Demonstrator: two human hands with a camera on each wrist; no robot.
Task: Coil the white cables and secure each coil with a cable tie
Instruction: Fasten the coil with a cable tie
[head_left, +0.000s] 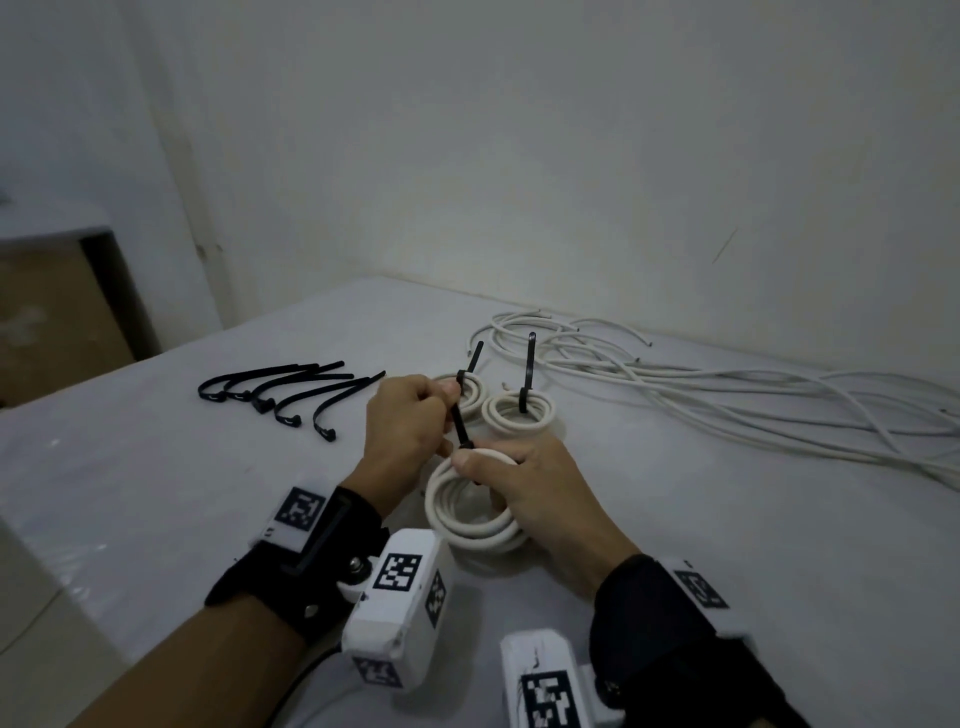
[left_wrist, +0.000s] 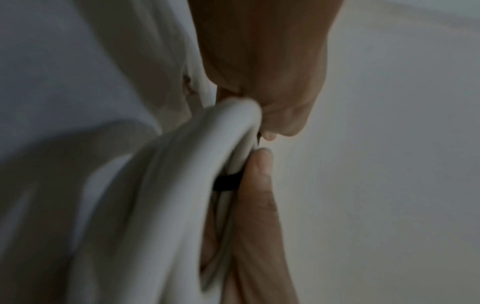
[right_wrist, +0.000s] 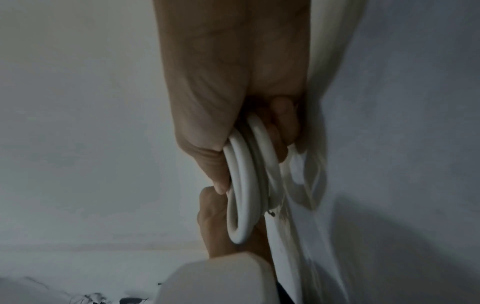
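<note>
My right hand (head_left: 493, 475) grips a white cable coil (head_left: 467, 519) low over the table, thumb pressed on its top. A black cable tie (head_left: 460, 423) wraps the coil under that thumb. My left hand (head_left: 448, 413) pinches the tie's tail, which runs up and away from the coil. In the left wrist view the tie band (left_wrist: 227, 182) crosses the coil (left_wrist: 182, 185) beside the right thumb. In the right wrist view my right hand (right_wrist: 249, 160) holds the coil (right_wrist: 244, 195) edge-on. Two tied coils (head_left: 519, 413) lie just beyond, tie tails standing up.
Several loose black cable ties (head_left: 280, 397) lie to the left on the white table (head_left: 156, 493). A spread of loose white cables (head_left: 727, 395) runs across the far right. A wall stands close behind the table. A brown box (head_left: 57, 312) sits at far left.
</note>
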